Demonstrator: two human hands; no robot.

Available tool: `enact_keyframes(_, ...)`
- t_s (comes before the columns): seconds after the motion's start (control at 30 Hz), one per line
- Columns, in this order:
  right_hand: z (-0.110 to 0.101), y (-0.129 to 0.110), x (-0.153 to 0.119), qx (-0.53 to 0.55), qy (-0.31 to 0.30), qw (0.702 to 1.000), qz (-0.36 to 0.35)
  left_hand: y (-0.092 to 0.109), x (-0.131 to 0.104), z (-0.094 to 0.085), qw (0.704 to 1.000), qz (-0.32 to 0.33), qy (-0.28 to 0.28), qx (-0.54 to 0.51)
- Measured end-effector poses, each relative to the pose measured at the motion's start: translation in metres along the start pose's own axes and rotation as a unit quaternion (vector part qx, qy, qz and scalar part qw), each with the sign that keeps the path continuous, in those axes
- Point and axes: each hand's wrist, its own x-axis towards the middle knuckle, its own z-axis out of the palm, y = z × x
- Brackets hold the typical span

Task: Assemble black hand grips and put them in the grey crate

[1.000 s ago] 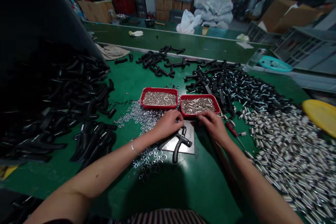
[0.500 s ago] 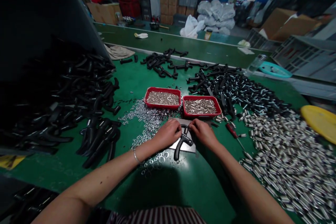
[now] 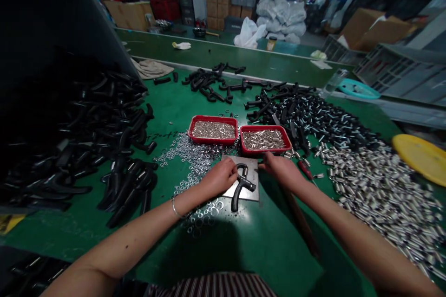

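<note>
My left hand (image 3: 223,175) is closed at the left side of a black curved handle part (image 3: 237,195), fingertips against its upper curve. The part lies on a small metal plate (image 3: 252,181), with a shiny metal pin (image 3: 245,171) showing near its top. To the right of the plate, my right hand (image 3: 281,171) is wrapped round a hammer (image 3: 302,222). Its long brown wooden handle slants down toward me, while its head is mostly hidden by the hand.
Two red trays (image 3: 212,141) of small metal parts stand beyond the plate. Loose rings (image 3: 188,167) lie left, metal sleeves (image 3: 376,195) right. A screwdriver (image 3: 305,170) rests near my right hand. Black handles (image 3: 128,185) spill from a large bin (image 3: 101,14) at left.
My right hand has left the black part and moved right, and now holds the hammer, its handle swung into view. My left hand stays at the part. The view has shifted slightly.
</note>
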Motion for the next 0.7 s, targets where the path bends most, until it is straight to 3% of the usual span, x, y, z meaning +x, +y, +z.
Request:
enact_keyframes(0.13, 0.022, 0.036, -0.051, -0.04, -0.059, 0.995, 0.067, 0.001, 0.008, -0.007, 0.996, 0.067, -0.023, 0.054)
enact_keyframes(0.23, 0.039, 0.051, -0.073, 0.052, -0.08, 0.988, 0.117, 0.005, 0.021, -0.014, 0.981, 0.141, -0.076, 0.11)
enact_keyframes(0.33, 0.04, 0.054, -0.08, 0.2, -0.024, 0.97, 0.133, 0.008, 0.033, -0.018, 0.969, 0.183, -0.117, 0.121)
enact_keyframes(0.43, 0.026, 0.04, -0.084, 0.29, 0.036, 0.954, 0.069, 0.01, 0.03, -0.014, 0.961, 0.209, -0.117, 0.141)
enact_keyframes(0.53, 0.012, 0.019, -0.085, 0.317, 0.064, 0.946, -0.011, 0.018, 0.006, -0.004, 0.955, 0.194, -0.091, 0.204)
enact_keyframes(0.7, 0.007, 0.002, -0.078, 0.31, 0.047, 0.947, -0.064, 0.037, -0.04, 0.015, 0.977, 0.059, 0.01, 0.205)
